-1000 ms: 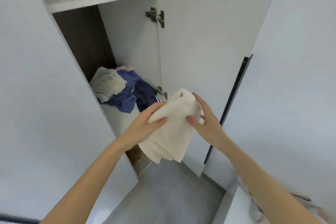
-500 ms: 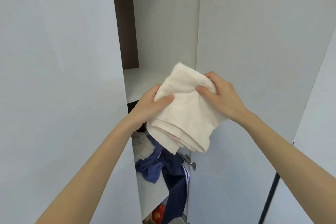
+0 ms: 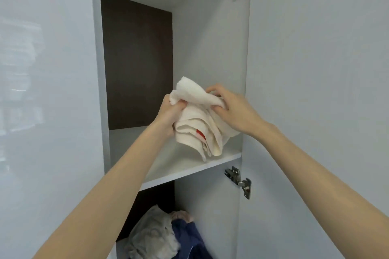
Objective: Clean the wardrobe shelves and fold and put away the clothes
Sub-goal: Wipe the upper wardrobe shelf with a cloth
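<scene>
Cream cloth point(image 3: 195, 130) gripped by left hand point(image 3: 168, 114) and right hand point(image 3: 236, 111), held over the upper shelf point(image 3: 185, 167).
The left hand is clenched on the cloth's left edge and the right hand pinches its top right. The cloth is bunched, with a red patch showing. Its lower folds hang at the shelf; contact cannot be told. Grey and navy clothes point(image 3: 162, 235) are heaped on the level below. The door point(image 3: 315, 111) is open at right.

I read the cloth point(image 3: 197, 124) as soft, nubbly cream terry with a red patch. The shelf point(image 3: 179, 162) looks like smooth, matt white board, the back panel point(image 3: 136, 65) matt dark brown. The left door point(image 3: 46, 111) is glossy, showing reflections. The hinges point(image 3: 242, 183) are bright metal.
</scene>
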`<action>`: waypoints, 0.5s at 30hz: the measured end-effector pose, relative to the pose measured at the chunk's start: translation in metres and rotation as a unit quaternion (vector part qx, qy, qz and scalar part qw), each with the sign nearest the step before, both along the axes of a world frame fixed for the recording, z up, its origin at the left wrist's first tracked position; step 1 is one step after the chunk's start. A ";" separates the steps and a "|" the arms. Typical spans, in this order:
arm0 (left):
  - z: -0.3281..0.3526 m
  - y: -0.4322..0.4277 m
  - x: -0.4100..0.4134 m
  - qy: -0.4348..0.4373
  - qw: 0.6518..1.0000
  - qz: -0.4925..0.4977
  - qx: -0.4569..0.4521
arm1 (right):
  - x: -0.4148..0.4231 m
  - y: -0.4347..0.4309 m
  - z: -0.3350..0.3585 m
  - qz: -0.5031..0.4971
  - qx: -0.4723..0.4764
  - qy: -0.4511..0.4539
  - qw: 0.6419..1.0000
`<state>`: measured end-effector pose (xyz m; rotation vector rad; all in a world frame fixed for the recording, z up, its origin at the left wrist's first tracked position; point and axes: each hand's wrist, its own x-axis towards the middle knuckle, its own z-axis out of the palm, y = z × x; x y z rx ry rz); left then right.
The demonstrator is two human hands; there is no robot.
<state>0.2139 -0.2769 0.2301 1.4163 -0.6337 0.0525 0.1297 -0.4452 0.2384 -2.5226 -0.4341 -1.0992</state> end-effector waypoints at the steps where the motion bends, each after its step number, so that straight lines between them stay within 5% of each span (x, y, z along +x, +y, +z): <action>1: 0.004 -0.006 0.012 0.011 1.000 0.007 -0.014 | 0.014 -0.005 0.005 0.010 -0.011 -0.005 1.000; 8: 0.010 -0.018 0.066 0.242 0.962 0.011 -0.124 | 0.095 -0.025 0.001 0.134 0.021 0.211 0.968; 15: 0.006 -0.009 0.078 0.232 0.951 -0.016 -0.206 | 0.157 -0.016 -0.013 0.095 -0.027 0.040 0.994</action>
